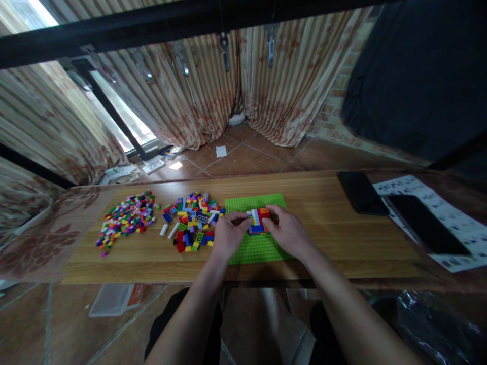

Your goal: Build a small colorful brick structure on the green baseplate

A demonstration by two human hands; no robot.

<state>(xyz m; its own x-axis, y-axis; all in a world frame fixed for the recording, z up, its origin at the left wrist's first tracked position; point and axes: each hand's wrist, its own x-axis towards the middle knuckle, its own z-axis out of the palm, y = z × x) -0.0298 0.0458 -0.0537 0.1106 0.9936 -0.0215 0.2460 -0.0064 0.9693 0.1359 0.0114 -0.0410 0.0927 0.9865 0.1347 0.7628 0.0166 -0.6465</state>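
A green baseplate (255,248) lies on the wooden table (327,238) in front of me. On it stands a small build of coloured bricks (257,221), red, orange, blue, white and yellow. My left hand (227,234) pinches the build's left side with thumb and fingers closed. My right hand (288,230) curls round the right side of the build, fingers pressed on it. Both hands rest partly on the plate.
Two heaps of loose coloured bricks (193,219) and smaller pieces (126,218) lie left of the plate. Two dark phones (361,192) (425,223) lie at the right, one on a printed sheet (460,223). A clear box (112,300) sits on the floor below.
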